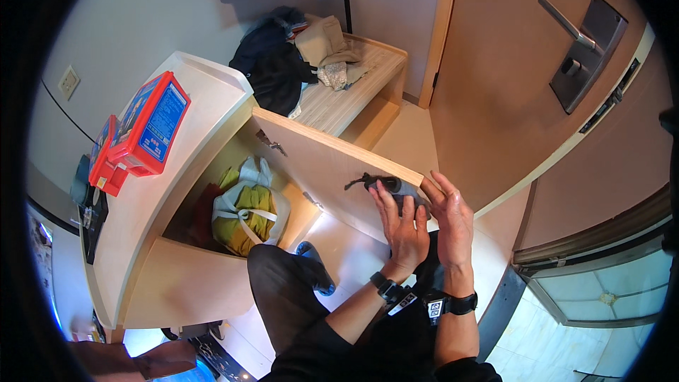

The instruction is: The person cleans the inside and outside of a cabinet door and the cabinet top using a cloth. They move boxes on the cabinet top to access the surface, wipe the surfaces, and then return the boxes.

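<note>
A cabinet door of pale wood stands swung out from a curved cabinet. My left hand holds a dark grey cloth item with a black, cord-like end flat against the inner face of the door. Whether it is a pouch or a folded cloth, I cannot tell. At the door's free corner, my right hand has its fingers around the edge; part of its grip is hidden. Inside the cabinet sits a white bag with tied handles and yellow-green fabric in it.
Red-and-blue boxes stand on the curved cabinet top. Beyond the door, dark and beige clothes lie on a wooden bench. A brown room door with a lever handle stands to the right. My slippered foot is below.
</note>
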`<state>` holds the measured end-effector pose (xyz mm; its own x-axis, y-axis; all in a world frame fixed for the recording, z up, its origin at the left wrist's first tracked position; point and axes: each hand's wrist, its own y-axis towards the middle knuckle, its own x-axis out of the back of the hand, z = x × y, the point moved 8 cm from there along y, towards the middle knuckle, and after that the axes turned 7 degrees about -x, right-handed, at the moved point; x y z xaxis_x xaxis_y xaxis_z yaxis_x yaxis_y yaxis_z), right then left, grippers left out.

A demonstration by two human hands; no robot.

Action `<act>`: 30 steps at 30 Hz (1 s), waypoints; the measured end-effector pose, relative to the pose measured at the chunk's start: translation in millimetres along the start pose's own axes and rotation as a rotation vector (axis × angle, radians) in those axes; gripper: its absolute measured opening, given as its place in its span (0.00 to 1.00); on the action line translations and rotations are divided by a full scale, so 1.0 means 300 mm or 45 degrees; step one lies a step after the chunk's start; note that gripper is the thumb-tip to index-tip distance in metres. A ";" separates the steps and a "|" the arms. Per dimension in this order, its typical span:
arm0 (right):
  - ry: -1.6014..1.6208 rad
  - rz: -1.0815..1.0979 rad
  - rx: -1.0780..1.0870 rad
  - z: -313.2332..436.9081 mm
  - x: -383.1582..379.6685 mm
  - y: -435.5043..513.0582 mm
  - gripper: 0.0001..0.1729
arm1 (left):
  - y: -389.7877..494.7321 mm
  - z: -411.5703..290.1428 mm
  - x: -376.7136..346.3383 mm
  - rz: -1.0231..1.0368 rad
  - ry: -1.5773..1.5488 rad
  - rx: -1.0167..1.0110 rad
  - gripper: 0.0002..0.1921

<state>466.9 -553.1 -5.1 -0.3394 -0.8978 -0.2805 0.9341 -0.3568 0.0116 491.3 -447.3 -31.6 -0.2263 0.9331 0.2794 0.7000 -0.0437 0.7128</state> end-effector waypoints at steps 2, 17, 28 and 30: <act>0.043 -0.138 -0.017 -0.027 0.033 0.003 0.33 | 0.042 0.019 0.011 -0.014 0.049 -0.011 0.22; -0.943 0.009 0.938 0.183 -0.212 -0.182 0.10 | -0.108 0.128 -0.023 0.079 -0.184 -0.144 0.27; -1.364 0.392 1.049 -0.039 -0.251 -0.133 0.25 | -0.137 0.204 0.035 0.324 -0.234 -0.321 0.28; -1.475 0.505 1.148 -0.097 -0.237 -0.112 0.28 | -0.147 0.231 0.064 0.223 -0.404 -0.254 0.21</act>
<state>462.9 -469.9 -13.4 -0.3883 -0.5188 0.7616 0.7513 0.3004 0.5877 502.9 -402.8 -102.4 0.1266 0.9678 0.2175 0.5571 -0.2508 0.7917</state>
